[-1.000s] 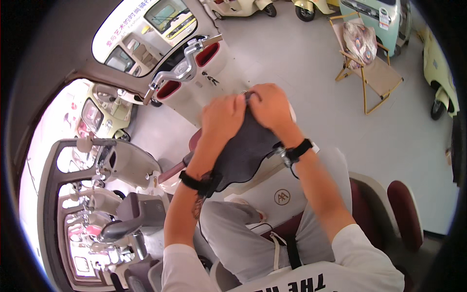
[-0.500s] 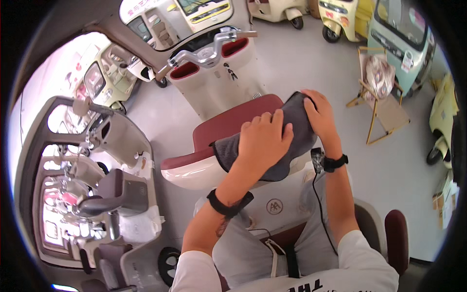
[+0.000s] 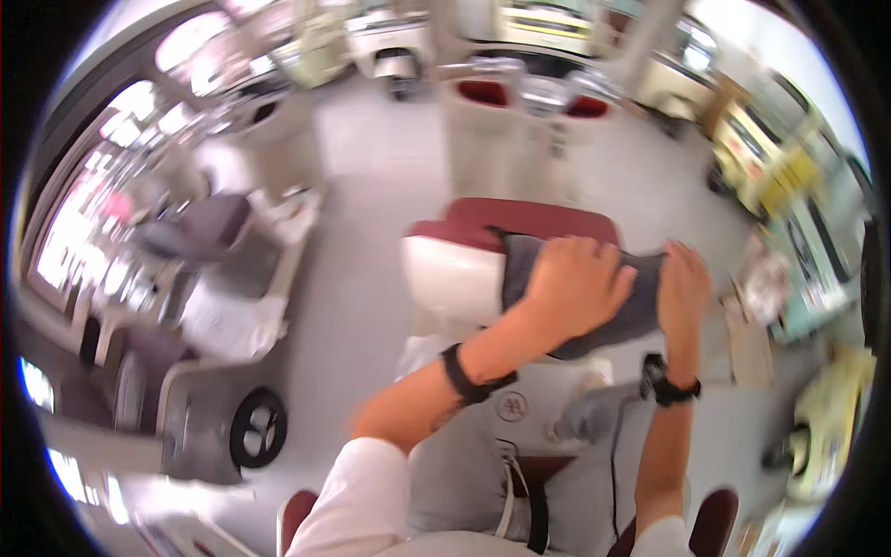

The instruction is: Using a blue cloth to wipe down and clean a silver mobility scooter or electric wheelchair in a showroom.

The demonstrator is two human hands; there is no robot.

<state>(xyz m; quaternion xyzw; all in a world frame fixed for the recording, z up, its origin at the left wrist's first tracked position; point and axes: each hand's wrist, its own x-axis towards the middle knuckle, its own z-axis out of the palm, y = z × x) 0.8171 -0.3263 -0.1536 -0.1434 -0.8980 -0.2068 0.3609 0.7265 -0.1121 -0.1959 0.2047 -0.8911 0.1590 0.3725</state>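
Observation:
A dark grey cloth [image 3: 529,278] lies over the near side of a dark red seat [image 3: 534,215] with a cream shell, its front part hanging down. My left hand [image 3: 575,288] rests on the middle of the cloth, palm down, fingers stretched forward and thumb apart. At the cloth's right end, my right hand [image 3: 682,288] has its fingers bent over the edge and grips it. The picture is smeared by motion, so the fingertips are not sharp. Both wrists wear black bands.
Beyond the seat stands a cream front panel [image 3: 506,153] with a silver handlebar [image 3: 543,93]. At left is another vehicle body with a dark seat [image 3: 218,223] and a black wheel [image 3: 258,427]. A folding chair [image 3: 750,348] and pale yellow vehicles [image 3: 817,408] stand at right.
The view has swung, so the seat, cloth and front panel now lie farther right and look straighter. Both hands stay on the cloth, with little visible shift along it.

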